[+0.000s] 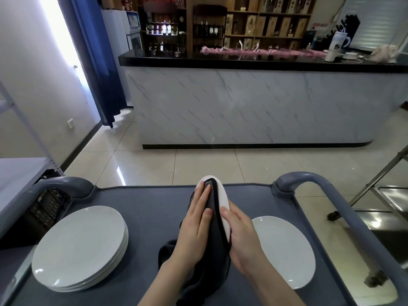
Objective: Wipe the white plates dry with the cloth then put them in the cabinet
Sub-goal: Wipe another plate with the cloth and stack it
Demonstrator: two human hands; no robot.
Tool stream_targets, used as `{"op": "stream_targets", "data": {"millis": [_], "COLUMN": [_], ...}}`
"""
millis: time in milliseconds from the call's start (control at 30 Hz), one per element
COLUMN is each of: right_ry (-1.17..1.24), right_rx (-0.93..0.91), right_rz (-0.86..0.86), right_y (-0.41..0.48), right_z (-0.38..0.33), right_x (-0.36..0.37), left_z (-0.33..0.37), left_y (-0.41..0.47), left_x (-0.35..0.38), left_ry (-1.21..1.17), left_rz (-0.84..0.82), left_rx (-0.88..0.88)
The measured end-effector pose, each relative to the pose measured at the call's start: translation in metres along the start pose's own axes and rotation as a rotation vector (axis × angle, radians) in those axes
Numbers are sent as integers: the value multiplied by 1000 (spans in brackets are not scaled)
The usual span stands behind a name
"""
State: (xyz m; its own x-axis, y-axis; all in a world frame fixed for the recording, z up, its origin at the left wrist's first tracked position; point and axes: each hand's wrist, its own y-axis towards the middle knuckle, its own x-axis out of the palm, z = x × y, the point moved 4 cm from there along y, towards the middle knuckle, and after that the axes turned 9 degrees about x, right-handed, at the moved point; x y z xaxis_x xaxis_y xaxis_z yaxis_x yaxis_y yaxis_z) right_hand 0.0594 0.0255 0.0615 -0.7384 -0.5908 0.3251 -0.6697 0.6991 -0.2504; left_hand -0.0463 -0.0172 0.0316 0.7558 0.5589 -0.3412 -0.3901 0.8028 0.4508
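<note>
Dark cloth (pixel 217 239) hangs nearest me, draped over the white plate (pixel 220 199) I stand on edge above the cart (pixel 150 208) for wiping; left hand (pixel 194 228) presses it with straight fingers (pixel 199 202), right hand (pixel 242 239) grips the rim.
</note>
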Motion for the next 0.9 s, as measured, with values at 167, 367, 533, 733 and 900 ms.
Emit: {"op": "stream_targets", "data": {"millis": [167, 367, 533, 733, 900], "right_ry": [-40, -168, -227, -269, -95], "right_rx": [-35, -165, -223, -256, -210], "right_rz": [39, 40, 97, 122, 111], "right_y": [-2, -3, -2, -9, -8], "right_z": [0, -8, -20, -17, -19], "right_x": [-4, 1, 6, 8, 1], "left_z": [-3, 21, 40, 15, 12], "left_y": [-3, -12, -5, 20, 15], "left_x": [6, 12, 19, 6, 6], "left_ry": [-66, -124, -38, -163, -74], "left_rz": [-5, -18, -17, 3, -101], "left_rx": [-123, -90, 81, -79, -54]}}
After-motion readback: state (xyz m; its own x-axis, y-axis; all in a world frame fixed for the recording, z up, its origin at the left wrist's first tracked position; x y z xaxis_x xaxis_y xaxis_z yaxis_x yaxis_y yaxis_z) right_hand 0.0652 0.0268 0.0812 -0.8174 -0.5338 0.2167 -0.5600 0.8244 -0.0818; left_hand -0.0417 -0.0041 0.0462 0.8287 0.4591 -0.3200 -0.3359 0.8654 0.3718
